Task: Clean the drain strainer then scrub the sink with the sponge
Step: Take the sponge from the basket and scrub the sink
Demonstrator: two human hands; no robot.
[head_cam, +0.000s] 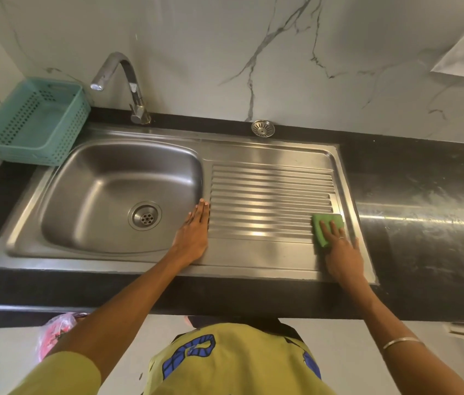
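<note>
We saw the right hand (342, 252) pressing flat, fingers spread, on the green rectangular sponge (325, 227), hiding its near half, at the ribbed drainboard's right end of the stainless steel sink (88, 249). The left hand (193, 232) lay open, fingers straight, on the ridge beside the basin. The round perforated metal drain strainer (263, 128) sat out on the black counter (413, 166) by the wall, its underside hidden.

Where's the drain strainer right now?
Head view: the drain strainer sits on the black counter behind the drainboard, against the marble wall, right of the faucet.
</note>
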